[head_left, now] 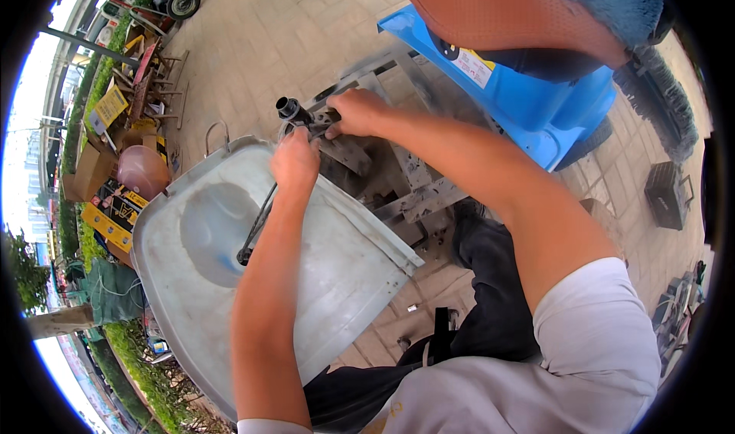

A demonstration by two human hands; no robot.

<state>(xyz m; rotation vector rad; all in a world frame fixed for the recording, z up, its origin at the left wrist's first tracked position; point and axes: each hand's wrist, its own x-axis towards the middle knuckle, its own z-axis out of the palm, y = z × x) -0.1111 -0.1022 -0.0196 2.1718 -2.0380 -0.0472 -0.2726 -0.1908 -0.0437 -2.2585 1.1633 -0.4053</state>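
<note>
A short black cylindrical part point(291, 109) with a round open end sticks up at the frame's far left corner. My left hand point(296, 158) is closed at its base, fingers pinched on it. From under that hand a black cable point(262, 218) runs down over a grey shell panel point(337, 311) with a round recess. To the right, my right hand point(357, 112) curls its fingers round a dark, dirty metal bracket point(325, 125) beside the cylinder. Both sit on the worn grey metal frame point(425, 197). My fingers partly hide where the parts meet.
A blue plastic shell point(521, 105) and a brown seat point(490, 17) stand at the far right. A dark box point(668, 195) lies on the paving at right. Beyond the panel, at left, are cartons point(115, 216), a pink bowl point(143, 171) and a hedge. My dark-trousered leg point(494, 281) is close to the frame.
</note>
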